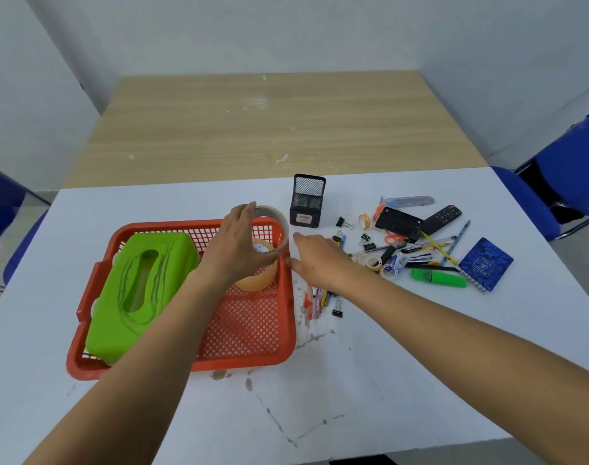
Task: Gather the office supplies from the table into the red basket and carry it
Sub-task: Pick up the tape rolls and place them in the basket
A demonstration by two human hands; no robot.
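Observation:
The red mesh basket [185,364] sits on the white table [353,380], with a green tissue box [142,293] in its left half. My left hand [239,243] grips a large clear tape roll [277,219] over the basket's far right corner. Under it a tan tape roll [256,282] lies inside the basket. Just right of the basket's rim, my right hand [320,256] hovers with straight fingers and holds nothing. Loose supplies lie to the right: a black mesh pen holder [308,201], a hole punch [398,223], a green highlighter [439,278], a blue notebook [486,263], small tape rolls [373,262] and pens [320,297].
A black remote [442,218], binder clips [368,241] and a cutter [407,200] lie in the pile. A wooden table [269,122] adjoins the far edge. Blue chairs stand at the right [571,176] and left [4,209].

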